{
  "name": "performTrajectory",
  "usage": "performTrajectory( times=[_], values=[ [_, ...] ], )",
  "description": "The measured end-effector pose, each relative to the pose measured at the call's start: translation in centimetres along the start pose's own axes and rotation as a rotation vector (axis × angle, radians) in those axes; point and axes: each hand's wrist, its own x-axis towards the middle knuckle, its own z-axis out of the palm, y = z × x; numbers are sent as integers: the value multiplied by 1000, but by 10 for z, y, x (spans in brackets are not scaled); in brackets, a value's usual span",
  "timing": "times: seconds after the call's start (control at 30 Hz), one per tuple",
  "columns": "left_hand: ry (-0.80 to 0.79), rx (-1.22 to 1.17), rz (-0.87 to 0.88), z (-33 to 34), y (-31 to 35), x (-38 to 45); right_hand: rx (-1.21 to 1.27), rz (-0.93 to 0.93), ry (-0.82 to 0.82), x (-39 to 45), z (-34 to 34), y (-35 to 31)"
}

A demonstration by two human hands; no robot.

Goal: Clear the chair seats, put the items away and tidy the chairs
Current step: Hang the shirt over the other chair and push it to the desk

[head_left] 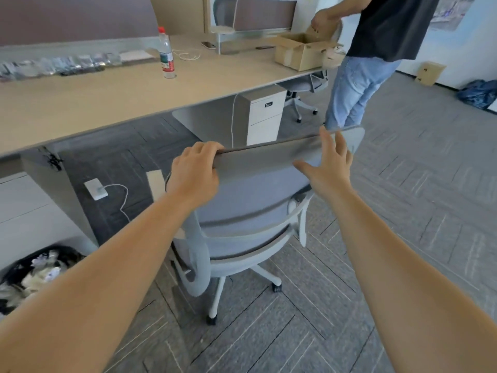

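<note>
Gripping chair backrest (269, 157) top edge, left hand (195, 173) fingers curled over it, right hand (326, 168) spread open, fingertips touching backrest, seat (242, 232) bare

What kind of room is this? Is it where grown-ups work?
Most likely an office. A long desk has a drawer cabinet under it, and a person's left hand grips a wheeled swivel chair.

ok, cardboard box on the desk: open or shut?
Open. The box has its flaps up, and another person's hand is at its top.
</note>
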Motion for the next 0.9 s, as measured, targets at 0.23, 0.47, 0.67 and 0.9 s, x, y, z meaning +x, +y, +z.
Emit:
performTrajectory(
  times=[0.23,0.47,0.67,0.9],
  values=[
    [-15,156,-72,-2,0,15,-103,9,-44,10,11,-4],
    [47,145,-75,-12,-27,37,-93,-115,45,22,33,-16],
    [75,166,-87,-7,-35,56,-47,-144,28,50,43,-22],
    [82,186,-142,-9,-63,99,-18,-178,-20,103,76,-41]
  ],
)
